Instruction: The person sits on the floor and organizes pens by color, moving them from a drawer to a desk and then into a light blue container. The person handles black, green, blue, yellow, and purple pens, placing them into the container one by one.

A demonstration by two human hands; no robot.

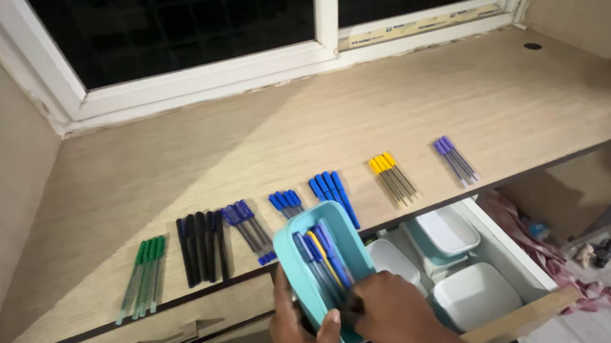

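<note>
Teal tray held over the open drawer

Both hands grip the tray [326, 273] at the near worktop [300, 132] edge: left hand [299, 342] fingers clamped on its side, right hand [390, 304] closed over its near end, seemingly steadying the pens [325, 261] inside. Sorted pen groups [249, 224] line the worktop by colour. White boxes [473, 295] fill the drawer [523, 252]; the tray's near end is hidden.
</note>
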